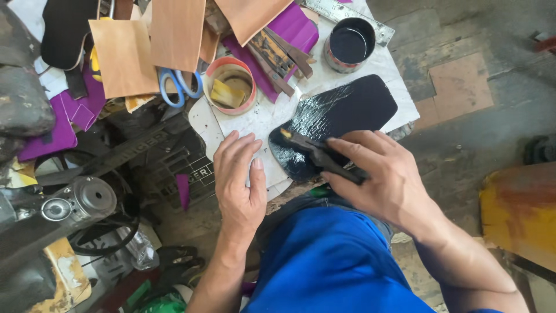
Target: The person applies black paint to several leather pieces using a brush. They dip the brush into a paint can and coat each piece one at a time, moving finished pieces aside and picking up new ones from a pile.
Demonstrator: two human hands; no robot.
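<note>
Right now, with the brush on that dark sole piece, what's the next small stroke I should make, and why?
Probably drag the brush in the right hand toward the far, matte end of the dark sole piece. The near part already shines wet, while the far end looks dull and uncoated. The left hand lies flat on the white paper beside the piece, steadying the work.

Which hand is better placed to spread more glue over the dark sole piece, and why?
Probably the right hand: it grips the brush, bristles on the dark sole piece. The left hand lies flat on the paper.
</note>
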